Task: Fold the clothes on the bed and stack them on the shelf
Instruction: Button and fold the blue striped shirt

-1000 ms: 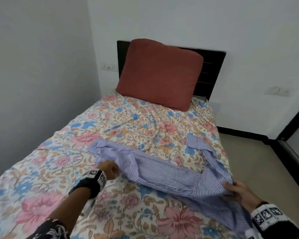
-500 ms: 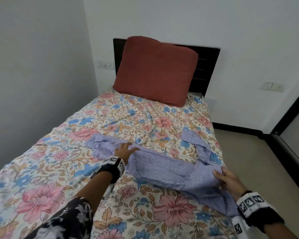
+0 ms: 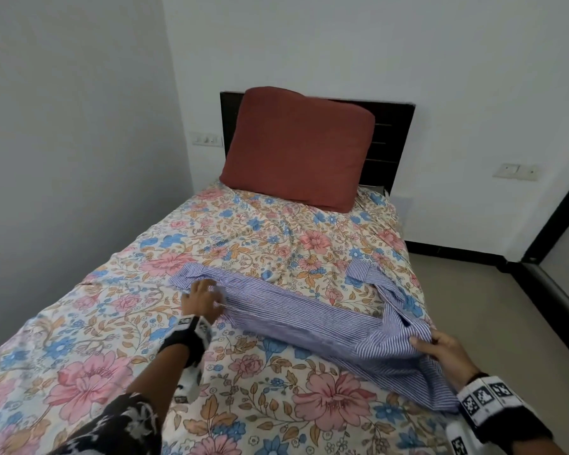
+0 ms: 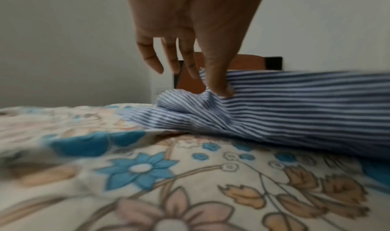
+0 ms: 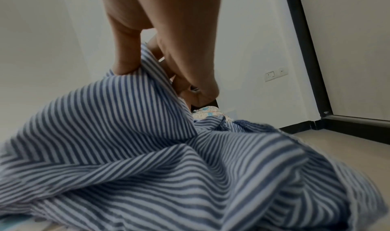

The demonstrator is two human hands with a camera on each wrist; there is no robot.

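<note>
A blue-and-white striped shirt (image 3: 296,310) lies stretched across the bed (image 3: 119,339), running from near the left edge to the right edge, roughly midway between the foot and the headboard end, on the floral bedsheet (image 3: 89,382). The left hand (image 3: 201,302) is on the shirt's left end; in the left wrist view the thumb presses a fold of striped cloth (image 4: 295,111) against a finger behind it, while the other fingers (image 4: 152,57) hang spread and slightly bent, clear of the fabric. Which finger meets the thumb is hidden by the cloth. The right hand (image 3: 447,357) holds the shirt's other end at the bed's right edge: in the right wrist view the thumb (image 5: 124,51) lies on top of a raised flap of shirt (image 5: 147,159) and the curled fingers sit under it, pinching the fabric between them; the fingertips are mostly covered. That part of the shirt is bunched and slightly lifted, and its lowest portion goes behind the right wrist band (image 3: 488,400) in the head view, so where it ends cannot be told. One sleeve with its cuff (image 3: 358,269) lies on the sheet toward the right edge, beyond the body of the shirt. A rust-red pillow (image 3: 298,149) leans upright against the dark headboard (image 3: 388,139) at the far end. Both wrist views are blurred at the near edges. The shelf is not in view from any camera.
</note>
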